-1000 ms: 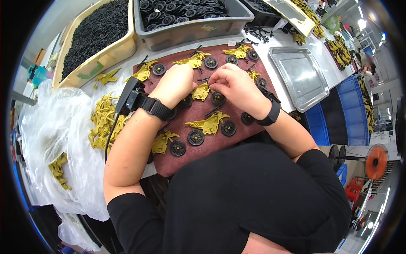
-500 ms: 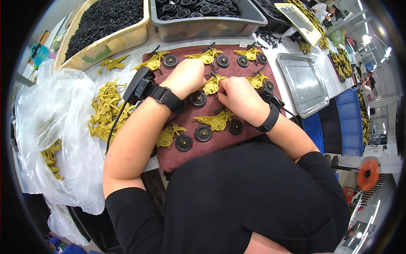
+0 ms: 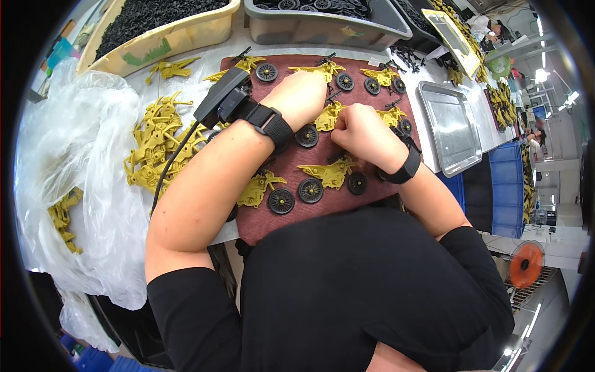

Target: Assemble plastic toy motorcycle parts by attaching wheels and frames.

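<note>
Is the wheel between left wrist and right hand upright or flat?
Flat: the wheel lies on the maroon mat, round spoked face up.

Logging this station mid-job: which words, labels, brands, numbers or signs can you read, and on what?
No text can be read.
Grey bin: its mark is too small to read.
Cream bin: green patch, no legible lettering.
White piece by the mat: too small to tell.
Yellow parts, wheels: none legible.

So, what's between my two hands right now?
In the head view, a yellow plastic part shows between your left hand and right hand, with a black wheel at its lower left.
</note>
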{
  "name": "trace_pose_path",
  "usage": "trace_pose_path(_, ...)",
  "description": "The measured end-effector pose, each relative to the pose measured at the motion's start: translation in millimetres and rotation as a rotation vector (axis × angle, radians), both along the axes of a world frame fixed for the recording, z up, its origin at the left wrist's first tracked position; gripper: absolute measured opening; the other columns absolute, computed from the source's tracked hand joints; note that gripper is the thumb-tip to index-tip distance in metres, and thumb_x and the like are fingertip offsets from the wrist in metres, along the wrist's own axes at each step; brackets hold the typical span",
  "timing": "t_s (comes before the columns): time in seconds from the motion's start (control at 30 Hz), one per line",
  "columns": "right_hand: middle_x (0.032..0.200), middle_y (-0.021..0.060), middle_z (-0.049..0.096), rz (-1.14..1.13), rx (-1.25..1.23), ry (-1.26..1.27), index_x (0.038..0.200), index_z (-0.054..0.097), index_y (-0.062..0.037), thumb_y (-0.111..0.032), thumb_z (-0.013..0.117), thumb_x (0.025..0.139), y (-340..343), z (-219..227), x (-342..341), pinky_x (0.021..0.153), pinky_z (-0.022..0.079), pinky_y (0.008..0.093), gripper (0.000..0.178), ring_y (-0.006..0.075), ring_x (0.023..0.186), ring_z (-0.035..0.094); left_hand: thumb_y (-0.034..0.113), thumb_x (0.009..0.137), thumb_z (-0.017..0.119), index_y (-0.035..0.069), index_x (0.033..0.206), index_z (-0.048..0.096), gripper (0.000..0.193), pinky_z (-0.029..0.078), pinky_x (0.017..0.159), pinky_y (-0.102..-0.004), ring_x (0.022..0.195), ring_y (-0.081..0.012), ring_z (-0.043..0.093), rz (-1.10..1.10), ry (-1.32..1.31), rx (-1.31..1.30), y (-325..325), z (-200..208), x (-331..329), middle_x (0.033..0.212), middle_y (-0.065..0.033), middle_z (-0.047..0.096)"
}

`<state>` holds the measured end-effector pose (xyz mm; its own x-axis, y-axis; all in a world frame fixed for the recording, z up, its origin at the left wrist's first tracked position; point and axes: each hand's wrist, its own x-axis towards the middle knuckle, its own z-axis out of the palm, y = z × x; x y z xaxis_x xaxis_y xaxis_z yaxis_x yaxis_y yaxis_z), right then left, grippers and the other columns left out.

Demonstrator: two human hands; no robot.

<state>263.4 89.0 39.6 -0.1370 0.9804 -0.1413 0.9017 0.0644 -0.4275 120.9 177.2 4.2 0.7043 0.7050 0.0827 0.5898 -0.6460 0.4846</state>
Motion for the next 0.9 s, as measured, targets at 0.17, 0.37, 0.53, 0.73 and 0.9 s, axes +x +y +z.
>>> trace_pose_path(0.17, 0.063, 0.0179, 0.063, 0.005, -0.165, -0.067, 0.07, 0.065, 0.0059, -0.011, 0.063, 0.072, 15, 6, 1, 0.059, 0.05, 0.0343, 0.017, 0.0243, 0.058, 0.064, 0.007, 0.079, 0.049, -0.005, 0.085, 0.065, 0.022, 0.051, 0.074, -0.0444, 0.084, -0.0381, 0.064, 0.033, 0.027, -0.008, -1, 1, 0, 0.087, -0.028, 0.063)
trace_pose_path(0.37, 0.066, 0.0169, 0.065, 0.077, -0.205, -0.029, 0.073, 0.066, 0.0043, -0.013, 0.061, 0.076, 11, 9, 11, 0.06, 0.049, 0.0345, 0.018, 0.0246, 0.061, 0.064, 0.008, 0.08, 0.048, -0.005, 0.09, 0.066, 0.024, 0.051, 0.077, -0.0441, 0.088, -0.0375, 0.064, 0.0, 0.074, -0.013, -6, 15, -2, 0.091, -0.0285, 0.063)
trace_pose_path(0.53, 0.068, 0.024, 0.06, 0.084, -0.023, -0.18, 0.072, 0.065, 0.0045, -0.01, 0.058, 0.074, 8, -6, 4, 0.062, 0.05, 0.0388, 0.016, 0.035, 0.066, 0.063, 0.007, 0.081, 0.047, -0.005, 0.091, 0.066, 0.024, 0.05, 0.078, -0.0445, 0.089, -0.0379, 0.064, 0.003, 0.081, -0.015, -4, 13, 0, 0.091, -0.0287, 0.063)
trace_pose_path(0.73, 0.069, 0.0251, 0.059, 0.053, -0.006, -0.183, 0.071, 0.064, 0.0046, -0.011, 0.058, 0.075, 8, -5, 0, 0.064, 0.049, 0.0424, 0.017, 0.0382, 0.068, 0.062, 0.011, 0.08, 0.053, -0.005, 0.087, 0.066, 0.022, 0.05, 0.076, -0.0445, 0.087, -0.0377, 0.064, 0.042, 0.047, -0.016, -1, 9, -1, 0.088, -0.0283, 0.063)
trace_pose_path(0.9, 0.075, 0.0201, 0.064, 0.06, 0.324, -0.049, 0.09, 0.066, 0.0023, -0.014, 0.06, 0.086, -3, 13, 2, 0.064, 0.049, 0.0358, 0.018, 0.0298, 0.069, 0.064, 0.038, 0.092, 0.053, 0.001, 0.074, 0.066, 0.044, 0.043, 0.045, -0.0288, 0.048, -0.0141, 0.053, 0.135, -0.227, -0.498, 3, 31, -17, 0.06, -0.0062, 0.057)
